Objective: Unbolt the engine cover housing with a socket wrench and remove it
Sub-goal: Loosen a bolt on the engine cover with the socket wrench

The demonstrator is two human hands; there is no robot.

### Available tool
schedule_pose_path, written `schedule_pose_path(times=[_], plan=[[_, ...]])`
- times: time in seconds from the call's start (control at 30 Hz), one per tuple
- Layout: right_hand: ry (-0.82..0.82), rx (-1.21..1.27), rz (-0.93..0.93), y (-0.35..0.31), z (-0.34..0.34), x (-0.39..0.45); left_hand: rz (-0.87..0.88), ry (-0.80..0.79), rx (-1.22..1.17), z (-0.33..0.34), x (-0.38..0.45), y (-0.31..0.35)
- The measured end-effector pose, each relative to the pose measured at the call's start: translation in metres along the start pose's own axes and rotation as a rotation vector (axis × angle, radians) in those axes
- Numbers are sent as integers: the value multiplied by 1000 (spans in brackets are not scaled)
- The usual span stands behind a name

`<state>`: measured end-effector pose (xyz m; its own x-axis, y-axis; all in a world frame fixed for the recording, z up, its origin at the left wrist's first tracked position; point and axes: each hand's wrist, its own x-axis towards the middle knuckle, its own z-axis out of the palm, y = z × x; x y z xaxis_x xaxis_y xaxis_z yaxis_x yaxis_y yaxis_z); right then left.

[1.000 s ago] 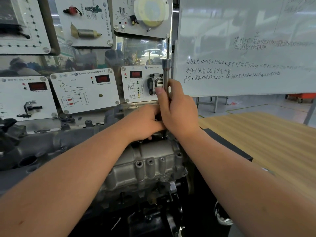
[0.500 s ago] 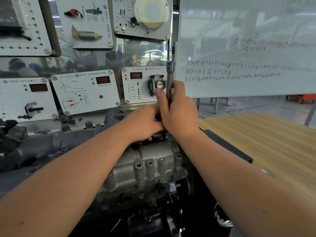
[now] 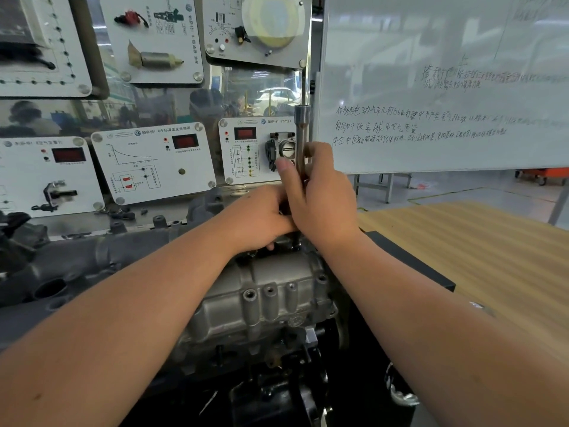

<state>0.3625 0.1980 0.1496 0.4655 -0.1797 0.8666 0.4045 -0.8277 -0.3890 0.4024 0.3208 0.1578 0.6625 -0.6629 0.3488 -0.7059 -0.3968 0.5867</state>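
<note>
Socket wrench (image 3: 301, 140) has swung slightly right; both hands (image 3: 320, 195) grip it above housing (image 3: 261, 291).

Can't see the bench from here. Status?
Right hand grips upright socket wrench. Left hand at its base, grip hidden. Engine cover housing still on.

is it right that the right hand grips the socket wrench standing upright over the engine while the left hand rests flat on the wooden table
Not quite. The head view shows the right hand gripping the upright socket wrench over the engine cover housing, but the left hand is not on the wooden table; it sits at the wrench's base on the engine, against the right hand.
</note>
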Motion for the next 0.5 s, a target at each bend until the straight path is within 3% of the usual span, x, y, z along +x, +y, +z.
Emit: schedule_pose_path(times=[0.5], plan=[[-8,-18,-42,-1,0,-1,-10,10,-29,0,-1,0]])
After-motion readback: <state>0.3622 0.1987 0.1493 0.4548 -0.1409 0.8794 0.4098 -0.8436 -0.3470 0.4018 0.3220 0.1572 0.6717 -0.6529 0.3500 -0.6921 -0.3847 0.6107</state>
